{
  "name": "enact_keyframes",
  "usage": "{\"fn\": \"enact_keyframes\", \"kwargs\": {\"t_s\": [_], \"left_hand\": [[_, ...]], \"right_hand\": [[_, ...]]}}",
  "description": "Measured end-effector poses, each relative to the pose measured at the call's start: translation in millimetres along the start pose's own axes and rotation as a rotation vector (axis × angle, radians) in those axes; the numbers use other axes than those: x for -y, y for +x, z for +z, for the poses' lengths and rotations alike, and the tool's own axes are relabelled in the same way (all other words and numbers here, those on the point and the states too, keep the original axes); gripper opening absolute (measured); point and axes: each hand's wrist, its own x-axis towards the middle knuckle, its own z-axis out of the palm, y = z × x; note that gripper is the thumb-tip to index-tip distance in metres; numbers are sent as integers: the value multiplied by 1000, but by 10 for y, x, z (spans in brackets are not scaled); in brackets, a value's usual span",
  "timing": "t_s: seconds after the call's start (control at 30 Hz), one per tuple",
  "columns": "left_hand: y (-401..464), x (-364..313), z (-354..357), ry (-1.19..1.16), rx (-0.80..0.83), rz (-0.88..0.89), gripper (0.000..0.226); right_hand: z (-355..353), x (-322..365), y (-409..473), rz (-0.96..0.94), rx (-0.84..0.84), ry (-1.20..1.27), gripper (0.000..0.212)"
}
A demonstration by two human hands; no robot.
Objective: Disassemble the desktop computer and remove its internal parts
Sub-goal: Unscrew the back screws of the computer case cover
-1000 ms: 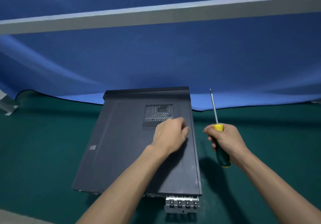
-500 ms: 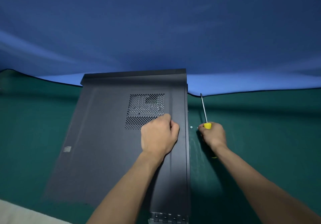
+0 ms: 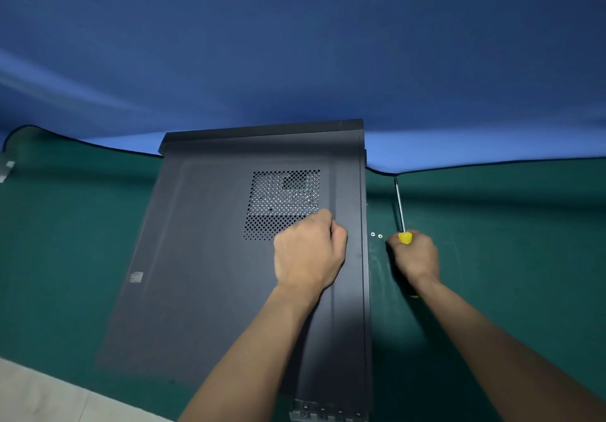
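A: Where's the computer case [image 3: 210,257]?

B: Lying flat on the green mat [image 3: 508,241], under the left hand [image 3: 310,251], whose fingers are curled together on the side panel just below the vent grille [image 3: 282,202].

A: And the right hand [image 3: 414,257]?

B: Its fingers wrap the screwdriver [image 3: 400,207], shaft pointing away; two screws [image 3: 376,235] lie just left of its fingertips

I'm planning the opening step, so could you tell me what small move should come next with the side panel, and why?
Probably slide the side panel off with the left hand, whose curled fingers already sit on the panel by the vent grille. Two screws lie loose on the green mat, suggesting it is unfastened. The right hand grips the screwdriver, resting beside the case.
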Motion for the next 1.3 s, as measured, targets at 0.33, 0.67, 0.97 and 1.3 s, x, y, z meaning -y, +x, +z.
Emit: {"fn": "enact_keyframes", "kwargs": {"t_s": [0.33, 0.67, 0.97, 1.3], "left_hand": [[-226, 57, -84, -247, -2, -92, 31], [-1294, 727, -608, -1120, 120, -386, 24], [-2267, 1548, -884, -1312, 193, -657, 28], [-2237, 2112, -921, -1829, 273, -839, 19]], "right_hand": [[-434, 183, -977, -214, 128, 451, 5], [-128, 224, -2505, -264, 209, 473, 17], [787, -56, -3661, -311, 190, 344, 19], [1602, -283, -4060, -135, 294, 249, 27]]}}
